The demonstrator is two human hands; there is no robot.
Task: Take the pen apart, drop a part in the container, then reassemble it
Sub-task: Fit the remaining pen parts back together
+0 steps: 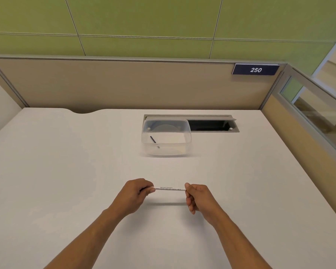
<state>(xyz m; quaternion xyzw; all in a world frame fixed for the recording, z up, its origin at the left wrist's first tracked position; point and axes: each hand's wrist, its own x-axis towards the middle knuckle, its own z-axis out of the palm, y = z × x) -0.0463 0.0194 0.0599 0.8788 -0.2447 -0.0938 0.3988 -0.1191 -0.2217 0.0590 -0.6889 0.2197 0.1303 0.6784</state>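
A white pen barrel (170, 188) with small dark print is held level above the white desk, a shadow beneath it. My left hand (136, 193) pinches its left end, where a dark tip pokes out between the fingers. My right hand (197, 197) grips its right end with curled fingers. Farther back stands a clear plastic container (187, 140), and a thin dark pen part (154, 141) lies inside it near the left wall.
The white desk (66, 181) is bounded by a beige partition at the back and right. An open cable slot (211, 125) sits in the desk right behind the container. A "250" label (256, 69) hangs on the partition.
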